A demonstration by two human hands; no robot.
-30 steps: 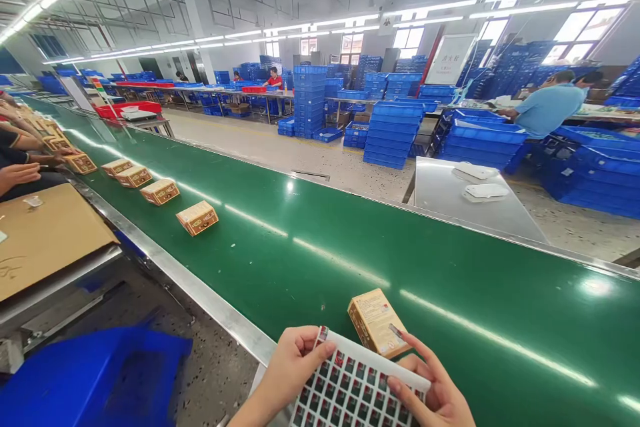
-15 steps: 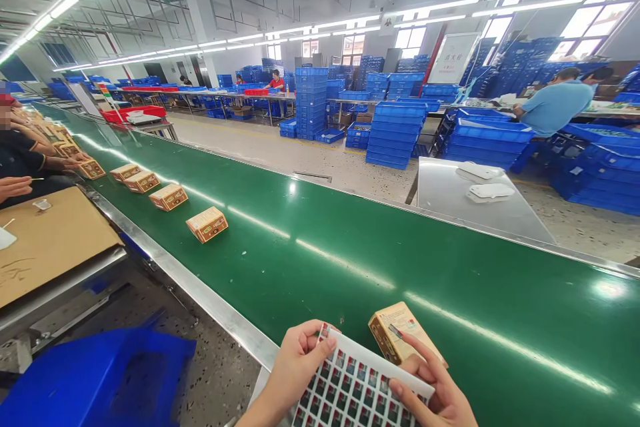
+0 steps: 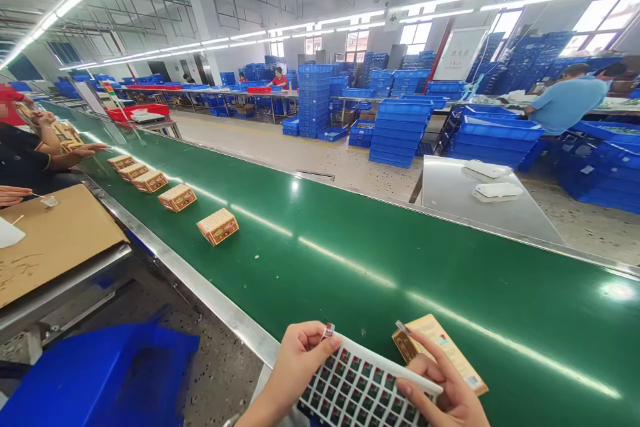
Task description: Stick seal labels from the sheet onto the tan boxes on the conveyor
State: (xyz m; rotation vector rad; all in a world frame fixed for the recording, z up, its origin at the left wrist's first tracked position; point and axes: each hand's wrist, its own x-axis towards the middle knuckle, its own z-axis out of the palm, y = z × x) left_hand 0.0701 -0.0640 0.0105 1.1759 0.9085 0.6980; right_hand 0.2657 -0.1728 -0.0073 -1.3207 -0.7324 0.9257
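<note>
My left hand (image 3: pixel 300 363) pinches the upper left corner of a white sheet of small dark stickers (image 3: pixel 367 383), arranged in rows. At that corner, one small sticker (image 3: pixel 329 329) stands up beside my left thumb and finger. My right hand (image 3: pixel 445 387) grips the sheet's right edge between thumb and fingers, with the index finger stretched out. A small shiny sticker (image 3: pixel 401 327) clings to that index fingertip. Behind my right hand, a yellow-brown printed box (image 3: pixel 457 350) lies on the green conveyor belt (image 3: pixel 340 233), partly hidden by the fingers.
Several similar boxes (image 3: pixel 218 227) sit in a line up the belt. At the left, co-workers' hands (image 3: pixel 83 155) are beside the belt, near a cardboard-topped table (image 3: pixel 60 233). A blue plastic object (image 3: pixel 100 373) stands below. Across the belt is a metal table (image 3: pixel 480 203).
The boxes have moved along the belt to the right, including the one behind my right hand. The sticker at the sheet's left corner now stands up more. Both hands keep hold of the sheet.
</note>
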